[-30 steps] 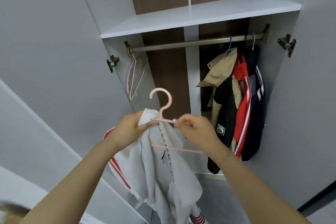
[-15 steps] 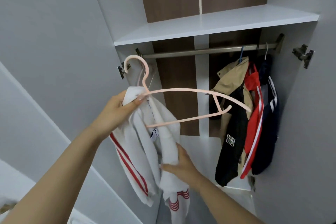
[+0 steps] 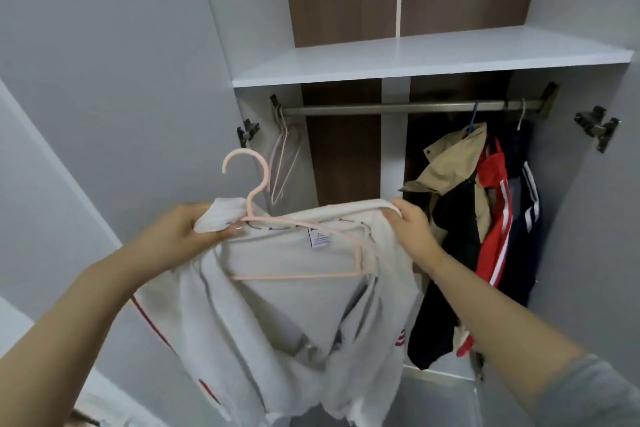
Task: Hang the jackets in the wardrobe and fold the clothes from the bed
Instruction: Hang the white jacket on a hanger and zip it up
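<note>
At far left I see the open wardrobe door (image 3: 104, 80), its flat grey face running close beside my left forearm. My left hand (image 3: 180, 236) grips a bunched end of the white jacket (image 3: 277, 315) together with the neck of the pink hanger (image 3: 263, 218), whose hook stands upright and free, below the rail. The jacket hangs in front of the wardrobe opening, spread between both hands, with the hanger's bar lying inside it. Behind the hook, a few empty hangers (image 3: 284, 156) hang at the left end of the rail (image 3: 398, 107). From there the rail runs bare across its middle. My right hand (image 3: 412, 229) pinches the jacket's upper edge, just beside the hung jackets (image 3: 485, 218) crowded at the rail's right end. The white shelf (image 3: 415, 59) edge juts above the rail.
</note>
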Tool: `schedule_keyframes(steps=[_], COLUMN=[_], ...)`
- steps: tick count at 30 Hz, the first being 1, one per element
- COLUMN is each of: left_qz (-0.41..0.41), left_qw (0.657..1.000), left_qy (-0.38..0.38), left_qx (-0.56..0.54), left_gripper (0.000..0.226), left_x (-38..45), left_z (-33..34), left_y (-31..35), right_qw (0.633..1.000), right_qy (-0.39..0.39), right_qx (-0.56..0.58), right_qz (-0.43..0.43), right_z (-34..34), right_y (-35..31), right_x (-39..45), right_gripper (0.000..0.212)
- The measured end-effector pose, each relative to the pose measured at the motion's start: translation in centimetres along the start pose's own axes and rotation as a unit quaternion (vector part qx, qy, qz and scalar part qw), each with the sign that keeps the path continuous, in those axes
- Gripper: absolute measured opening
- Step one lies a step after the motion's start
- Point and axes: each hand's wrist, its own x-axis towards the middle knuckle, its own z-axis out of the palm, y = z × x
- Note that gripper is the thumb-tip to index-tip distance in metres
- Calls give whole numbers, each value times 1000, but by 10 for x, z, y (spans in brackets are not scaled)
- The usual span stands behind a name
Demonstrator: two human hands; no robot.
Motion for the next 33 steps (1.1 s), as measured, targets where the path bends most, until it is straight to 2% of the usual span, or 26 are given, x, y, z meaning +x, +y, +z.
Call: schedule_keyframes(steps=[1,4,5,7,9,11,13,14,15,16,18,19,21,23,25,28,29,32,33], left_qz=[22,63,57,35,17,-7,-17,-14,-12,-13,-11,-7,4,13,16,33,40,37,32], left_qw=[998,968,953,930,929,940,964,975,978,977,968,966,964,961,959,960,961,962,962], left_qy=[3,-12,-8,24,72,112,146,168,192,214,249,257,260,264,267,257,252,246,247], left_qx=[57,241,298,364,362,322,223,147,76,24,-22,-32,-60,-80,-92,-104,-104,-109,-110], left_gripper=[16,65,74,76,59,47,44,41,37,34,31,31,31,30,28,22,20,20,19], left_x=[2,7,9,14,19,24,28,29,30,31,35,37,42,48,52,56,57,58,58], left_z=[0,8,13,26,40,54,62,62,61,59,55,54,53,56,60,65,65,64,62], left_y=[-3,-8,-9,-12,-11,-11,-11,-10,-8,-7,-3,-1,7,15,26,42,45,48,46], right_qw=[1000,995,993,992,995,996,980,967,961,968,996,999,998,1000,995,972,968,944,942], right_qy=[11,11,9,14,20,-22,-159,-225,-253,-235,-79,-17,-1,7,85,145,156,234,227], right_qx=[-17,-98,-115,-126,-87,-7,63,87,97,84,34,43,64,5,-29,26,49,132,134], right_qz=[-10,-30,-28,-2,40,87,105,79,47,22,3,5,-8,-3,47,181,189,190,206], right_z=[-9,-29,-32,-33,-31,-30,-33,-35,-37,-39,-38,-33,-6,37,78,112,115,110,105], right_y=[-10,-36,-43,-60,-79,-101,-121,-126,-127,-121,-100,-85,-48,-10,22,24,21,15,16], right_x=[7,20,23,22,16,9,0,-3,-6,-10,-26,-39,-78,-117,-137,-116,-102,-64,-55], right_gripper=[35,30,34,39,32,28,20,19,24,32,66,88,123,135,133,124,110,42,28])
